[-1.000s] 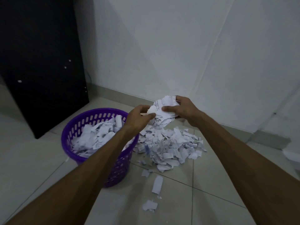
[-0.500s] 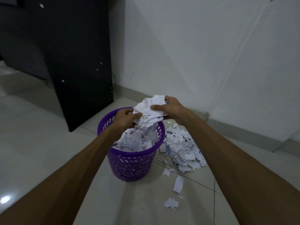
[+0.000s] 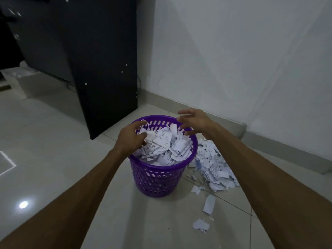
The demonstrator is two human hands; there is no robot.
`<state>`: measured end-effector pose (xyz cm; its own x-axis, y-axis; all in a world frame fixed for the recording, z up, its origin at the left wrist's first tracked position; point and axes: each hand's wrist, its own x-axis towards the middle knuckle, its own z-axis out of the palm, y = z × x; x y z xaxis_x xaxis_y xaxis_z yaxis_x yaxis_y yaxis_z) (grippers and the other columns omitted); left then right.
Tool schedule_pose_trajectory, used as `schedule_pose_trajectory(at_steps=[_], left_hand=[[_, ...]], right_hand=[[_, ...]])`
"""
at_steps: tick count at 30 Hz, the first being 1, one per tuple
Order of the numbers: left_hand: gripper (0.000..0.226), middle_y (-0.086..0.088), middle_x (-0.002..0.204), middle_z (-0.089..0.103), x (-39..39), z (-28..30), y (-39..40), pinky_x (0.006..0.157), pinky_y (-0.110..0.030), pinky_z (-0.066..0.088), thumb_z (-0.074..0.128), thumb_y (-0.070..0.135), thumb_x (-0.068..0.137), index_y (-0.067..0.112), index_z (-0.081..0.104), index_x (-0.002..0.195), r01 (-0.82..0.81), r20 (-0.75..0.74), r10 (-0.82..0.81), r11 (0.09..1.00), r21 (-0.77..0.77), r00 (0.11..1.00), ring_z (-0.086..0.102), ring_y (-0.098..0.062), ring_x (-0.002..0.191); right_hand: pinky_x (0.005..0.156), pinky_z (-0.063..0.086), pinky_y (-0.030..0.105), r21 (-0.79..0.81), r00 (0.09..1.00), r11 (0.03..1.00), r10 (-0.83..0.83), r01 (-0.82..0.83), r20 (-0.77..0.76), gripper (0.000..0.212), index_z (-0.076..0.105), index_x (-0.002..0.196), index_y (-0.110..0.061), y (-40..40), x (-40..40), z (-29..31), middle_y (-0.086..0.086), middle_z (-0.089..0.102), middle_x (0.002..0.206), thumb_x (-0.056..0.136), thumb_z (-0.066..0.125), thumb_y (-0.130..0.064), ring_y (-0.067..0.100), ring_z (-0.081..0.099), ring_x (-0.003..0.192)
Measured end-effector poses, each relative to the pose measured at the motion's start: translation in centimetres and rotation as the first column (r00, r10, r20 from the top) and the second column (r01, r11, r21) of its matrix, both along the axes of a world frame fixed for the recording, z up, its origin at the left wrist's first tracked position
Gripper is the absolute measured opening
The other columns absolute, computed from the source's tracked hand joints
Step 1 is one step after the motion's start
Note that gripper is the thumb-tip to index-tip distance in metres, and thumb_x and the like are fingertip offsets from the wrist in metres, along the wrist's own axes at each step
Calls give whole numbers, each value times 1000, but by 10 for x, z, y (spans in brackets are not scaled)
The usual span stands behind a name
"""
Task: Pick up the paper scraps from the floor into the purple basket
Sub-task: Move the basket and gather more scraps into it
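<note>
The purple basket (image 3: 162,177), heaped with paper scraps (image 3: 165,146), is seen beneath both hands. The right hand (image 3: 195,123) is spread, released. Whether the left hand (image 3: 131,139) pinches a scrap cannot be told. A floor pile (image 3: 213,168), partly hidden, lies below the right wrist.

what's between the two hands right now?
Head view: the purple basket's far rim and the heaped paper scraps inside lie between the left hand and right hand.

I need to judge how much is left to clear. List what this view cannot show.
- Head view: the basket depth; scraps in the basket cover it.
- Left hand fingertips: buried among scraps, grip unclear.
- Scraps behind the basket: hidden by its wall.
- Writing on the floor pile: too small.
</note>
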<state>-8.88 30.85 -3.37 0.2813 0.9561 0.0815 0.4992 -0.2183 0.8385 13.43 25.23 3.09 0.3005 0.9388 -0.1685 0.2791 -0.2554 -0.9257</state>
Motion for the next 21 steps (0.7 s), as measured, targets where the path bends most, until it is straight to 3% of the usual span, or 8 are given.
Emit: schedule_pose_trajectory(at_steps=[3,6,10,14,21], left_hand=[[44,-6,136,56,-4,-4,1,74,-35,61,61,15,93,28,55,135,-7,-68,14,995,102,998,71,-10,74],[34,-1,129,62,-9,-3,2,91,-44,55,63,17,92,26,62,125,-19,-111,37,988,153,993,64,-16,104],[23,1,115,65,-16,-7,0,88,-37,54,65,24,91,23,65,114,28,-215,34,960,280,976,58,-12,95],[28,2,121,64,-15,-19,1,94,-30,38,72,34,84,25,67,111,101,-329,48,900,423,943,51,-17,113],[24,-1,125,61,-15,-32,10,101,-31,34,63,22,91,23,65,115,56,-273,59,918,392,960,48,-19,119]], right_hand=[[59,59,26,-37,998,997,64,-65,-15,28,64,119,-16,5,-4,2,13,70,114,91,69,-13,20,71,81],[72,61,33,-172,969,957,218,-235,-112,30,63,124,-15,11,-13,-3,8,68,121,94,65,-14,25,73,93],[94,54,40,-361,909,837,355,-412,-217,42,53,138,-16,21,-34,-26,2,56,139,101,52,-35,25,60,120],[112,38,47,-496,901,753,383,-433,-204,67,38,150,-19,36,-49,-61,4,42,152,95,52,-54,27,41,139],[119,27,43,-571,873,670,441,-475,-208,74,21,155,-14,48,-57,-85,9,27,160,98,35,-59,25,29,146]])
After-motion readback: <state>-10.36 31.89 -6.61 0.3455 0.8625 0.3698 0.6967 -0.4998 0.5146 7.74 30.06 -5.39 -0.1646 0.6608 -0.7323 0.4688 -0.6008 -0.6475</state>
